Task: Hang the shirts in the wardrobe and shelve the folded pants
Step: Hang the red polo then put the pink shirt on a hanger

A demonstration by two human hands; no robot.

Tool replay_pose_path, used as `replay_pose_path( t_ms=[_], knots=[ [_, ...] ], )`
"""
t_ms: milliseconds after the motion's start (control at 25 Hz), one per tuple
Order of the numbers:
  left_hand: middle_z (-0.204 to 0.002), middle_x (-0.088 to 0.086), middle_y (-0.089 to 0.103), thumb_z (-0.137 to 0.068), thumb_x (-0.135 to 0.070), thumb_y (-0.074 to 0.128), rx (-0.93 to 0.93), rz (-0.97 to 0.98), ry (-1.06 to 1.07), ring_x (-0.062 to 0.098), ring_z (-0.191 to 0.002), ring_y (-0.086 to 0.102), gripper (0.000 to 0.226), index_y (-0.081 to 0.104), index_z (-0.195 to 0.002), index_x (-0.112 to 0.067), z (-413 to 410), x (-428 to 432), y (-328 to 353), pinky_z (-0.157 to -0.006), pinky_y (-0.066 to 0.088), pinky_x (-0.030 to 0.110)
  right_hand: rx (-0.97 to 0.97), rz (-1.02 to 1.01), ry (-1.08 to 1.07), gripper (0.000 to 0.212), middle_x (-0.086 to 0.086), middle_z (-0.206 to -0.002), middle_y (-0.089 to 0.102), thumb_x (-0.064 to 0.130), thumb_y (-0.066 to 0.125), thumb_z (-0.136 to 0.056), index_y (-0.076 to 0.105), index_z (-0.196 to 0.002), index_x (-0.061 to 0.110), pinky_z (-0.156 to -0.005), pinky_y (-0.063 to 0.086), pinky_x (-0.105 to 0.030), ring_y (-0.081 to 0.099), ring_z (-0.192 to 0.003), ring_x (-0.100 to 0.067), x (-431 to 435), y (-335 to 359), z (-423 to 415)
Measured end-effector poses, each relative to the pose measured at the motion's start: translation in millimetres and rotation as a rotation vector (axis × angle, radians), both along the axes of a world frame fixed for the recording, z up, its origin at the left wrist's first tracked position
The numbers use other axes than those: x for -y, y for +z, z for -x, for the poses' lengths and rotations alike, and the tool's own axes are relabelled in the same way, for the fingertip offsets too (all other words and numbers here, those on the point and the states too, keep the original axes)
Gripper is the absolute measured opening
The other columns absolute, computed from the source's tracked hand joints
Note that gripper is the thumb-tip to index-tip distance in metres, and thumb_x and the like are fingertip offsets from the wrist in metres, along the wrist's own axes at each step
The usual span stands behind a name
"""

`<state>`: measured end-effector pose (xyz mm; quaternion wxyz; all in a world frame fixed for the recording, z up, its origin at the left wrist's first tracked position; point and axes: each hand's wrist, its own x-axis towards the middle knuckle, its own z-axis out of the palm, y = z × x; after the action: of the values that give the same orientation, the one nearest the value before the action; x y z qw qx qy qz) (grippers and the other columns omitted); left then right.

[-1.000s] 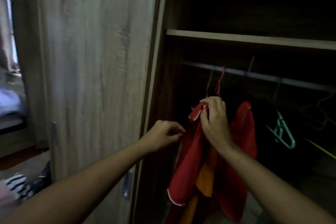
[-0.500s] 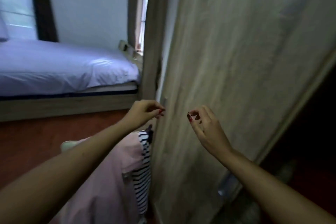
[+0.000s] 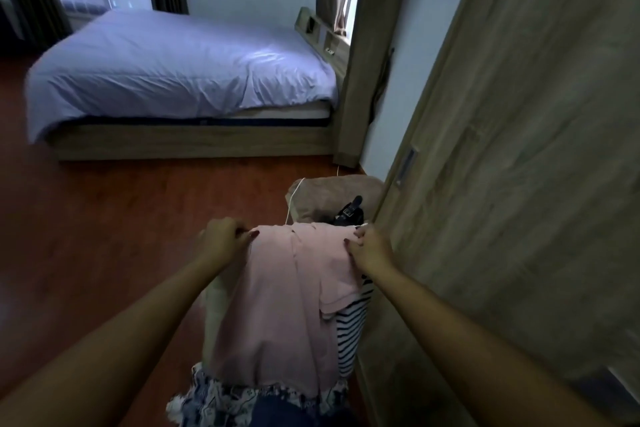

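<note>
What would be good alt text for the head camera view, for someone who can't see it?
Seen from above, a person's left hand and right hand grip the top edge of a pink shirt lying on a pile of clothes, over a striped garment. A wooden wardrobe door stands to the right; a bed with a lavender cover sits across the reddish wood floor.
</note>
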<state>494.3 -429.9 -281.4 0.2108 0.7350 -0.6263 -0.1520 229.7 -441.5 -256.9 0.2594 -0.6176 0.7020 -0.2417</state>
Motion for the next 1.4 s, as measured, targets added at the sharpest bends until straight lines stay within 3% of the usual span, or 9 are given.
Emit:
replay_pose_path(
  t_ms=[240, 360, 480, 720, 920, 1080, 1240, 1320, 1400],
  knots=[
    [-0.072, 0.002, 0.062, -0.087, -0.058, 0.051, -0.042, -0.19, 0.121, 0.028, -0.083, 0.061, 0.047, 0.054, -0.056, -0.023, 9, 15, -2, -0.085, 0.047, 0.038, 0.019, 0.012, -0.119, 0.016, -0.015, -0.091, 0.067, 0.016, 0.064, -0.084, 0.061, -0.089, 0.0, -0.063, 0.044, -0.026, 0.065, -0.084, -0.03, 7, -15, 3],
    [-0.099, 0.016, 0.068, -0.091, -0.061, 0.033, 0.079, -0.39, 0.08, 0.035, -0.098, 0.062, 0.058, 0.06, -0.073, -0.014, 13, 30, -3, -0.102, 0.04, 0.05, 0.008, 0.083, -0.133, 0.014, -0.013, -0.092, 0.063, 0.015, 0.065, -0.083, 0.053, -0.079, 0.011, -0.066, 0.038, -0.025, 0.057, -0.081, -0.026, 6, -14, 6],
    [-0.103, 0.023, 0.067, -0.097, -0.043, 0.041, 0.002, -0.346, 0.001, 0.037, -0.098, 0.061, 0.048, 0.067, -0.089, -0.003, 14, 40, 2, -0.088, 0.045, 0.04, -0.051, 0.202, -0.109, 0.013, -0.009, -0.098, 0.056, 0.011, 0.065, -0.083, 0.055, -0.075, 0.01, -0.064, 0.033, -0.018, 0.047, -0.077, -0.016, 6, -9, 7],
    [-0.073, -0.002, 0.056, -0.099, -0.022, 0.044, -0.889, 0.106, -0.059, 0.007, -0.064, 0.05, 0.025, 0.058, -0.08, -0.017, 13, 8, 28, -0.057, 0.037, 0.027, 0.166, 0.152, -0.074, 0.01, -0.004, -0.08, 0.058, 0.009, 0.06, -0.087, 0.053, -0.08, 0.009, -0.052, 0.033, -0.014, 0.052, -0.07, -0.014, 2, 7, 5],
    [-0.101, 0.004, 0.069, -0.099, -0.021, 0.039, -1.391, 0.093, -0.193, 0.013, -0.088, 0.065, 0.028, 0.06, -0.114, -0.01, -6, -22, 57, -0.074, 0.054, 0.026, 0.085, 0.099, 0.03, 0.024, -0.006, -0.098, 0.054, 0.019, 0.07, -0.079, 0.05, -0.092, 0.012, -0.067, 0.043, -0.021, 0.054, -0.088, -0.02, -2, -1, 8],
    [-0.099, 0.017, 0.06, -0.091, -0.035, 0.055, -1.197, -0.125, -0.195, 0.025, -0.089, 0.052, 0.047, 0.055, -0.11, 0.007, -5, -37, 35, -0.07, 0.045, 0.033, 0.016, 0.144, 0.257, 0.047, -0.007, -0.117, 0.046, 0.014, 0.068, -0.077, 0.05, -0.119, 0.006, -0.078, 0.034, -0.012, 0.043, -0.098, -0.013, -4, 4, -10],
    [-0.078, 0.007, 0.056, -0.089, -0.042, 0.061, -1.071, -0.249, -0.2, 0.017, -0.072, 0.047, 0.048, 0.056, -0.082, 0.005, -6, -49, 19, -0.063, 0.039, 0.026, 0.264, 0.088, 0.151, 0.015, -0.002, -0.077, 0.058, 0.005, 0.058, -0.083, 0.06, -0.097, 0.002, -0.054, 0.037, -0.004, 0.052, -0.066, -0.005, -16, 23, -25],
    [-0.068, 0.001, 0.049, -0.09, -0.035, 0.061, -1.036, -0.273, -0.223, 0.012, -0.06, 0.043, 0.032, 0.057, -0.07, -0.011, -11, -54, 16, -0.053, 0.038, 0.023, 0.489, -0.077, 0.199, 0.012, -0.002, -0.071, 0.057, 0.011, 0.058, -0.087, 0.061, -0.092, 0.001, -0.062, 0.045, -0.016, 0.055, -0.062, -0.007, -19, 32, -29],
    [-0.086, 0.006, 0.053, -0.077, -0.046, 0.071, -0.988, -0.264, -0.217, 0.021, -0.075, 0.048, 0.026, 0.067, -0.086, -0.022, -16, -61, 15, -0.069, 0.043, 0.037, 0.455, -0.309, 0.26, 0.022, -0.004, -0.079, 0.062, 0.035, 0.058, -0.088, 0.063, -0.089, 0.014, -0.069, 0.048, -0.029, 0.059, -0.073, -0.016, -21, 38, -34]
  ],
)
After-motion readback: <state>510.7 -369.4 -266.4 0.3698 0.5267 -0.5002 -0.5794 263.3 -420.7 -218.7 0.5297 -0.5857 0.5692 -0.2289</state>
